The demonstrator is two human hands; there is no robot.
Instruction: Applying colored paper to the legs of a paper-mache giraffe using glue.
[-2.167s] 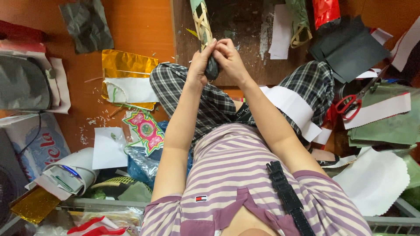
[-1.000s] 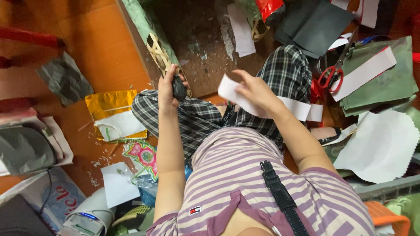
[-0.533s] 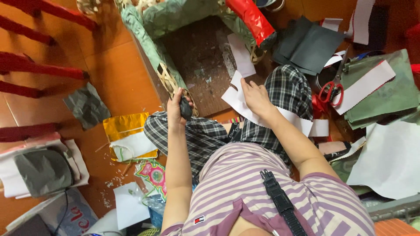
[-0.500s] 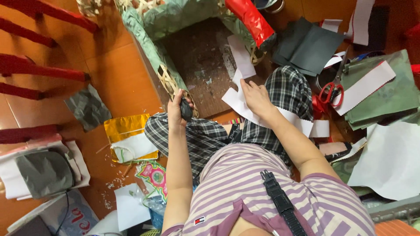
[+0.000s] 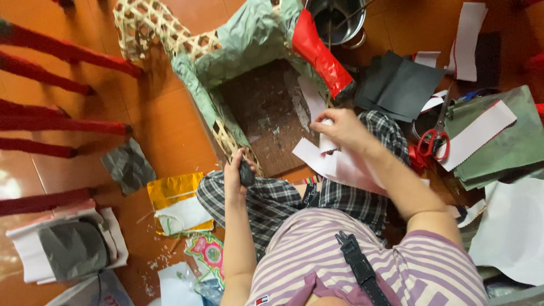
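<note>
Presently, the scene is laid out as follows.
Left hand (image 5: 237,177): closed around a small dark object (image 5: 246,173), held at the near edge of the woven frame; what kind of object it is cannot be told.
Right hand (image 5: 339,128): fingers pinched together on a white paper strip (image 5: 318,158), above the checked lap.
Paper strip: lies across the right knee and reaches toward the frame; judged very light, limp and easily torn or creased, so it is best taken near an edge with a flat pinch rather than crumpled.
Bamboo lattice frame (image 5: 148,29): rests on the orange floor (image 5: 164,122) in front of the knees, partly covered in green paper (image 5: 249,39) with a red paper piece (image 5: 320,54) along one side; judged light but stiff, the bare lattice giving the firmest hold, while the papered faces are likely to dent or rip under pressure.
Brown board (image 5: 266,116): lies under the frame's opening, flecked with scraps.
Red-handled scissors (image 5: 435,139): lying to the right, untouched, beside green sheets (image 5: 504,150).
Metal pot (image 5: 340,20): stands just beyond the frame.
</note>
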